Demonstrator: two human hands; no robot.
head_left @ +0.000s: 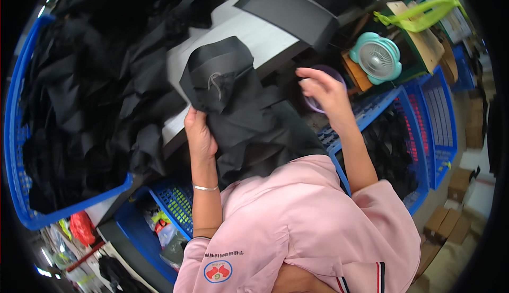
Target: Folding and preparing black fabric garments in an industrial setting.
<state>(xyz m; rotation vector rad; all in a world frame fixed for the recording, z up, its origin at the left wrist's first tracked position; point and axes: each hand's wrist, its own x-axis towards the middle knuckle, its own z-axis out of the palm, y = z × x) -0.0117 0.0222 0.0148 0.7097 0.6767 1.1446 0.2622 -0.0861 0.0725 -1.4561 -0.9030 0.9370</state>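
A black cloth garment (238, 118) with a wide waistband and a thin grey drawstring (214, 83) lies over my lap and against the table edge. At its left side, my left hand (199, 134) grips the cloth, the thumb on top and the other fingers hidden behind it. To the right, my right hand (324, 91) is lifted away from the garment, fingers bent and apart, with nothing visible in them. Partly behind that hand is a round purple bin (316, 105).
A blue basket (69, 216) heaped with black cloth (101, 97) fills the left. On the white table (254, 28) lies a flat dark board (286, 12). A teal fan (376, 57) stands right, above blue crates (421, 187). Another blue crate (143, 229) sits lower left.
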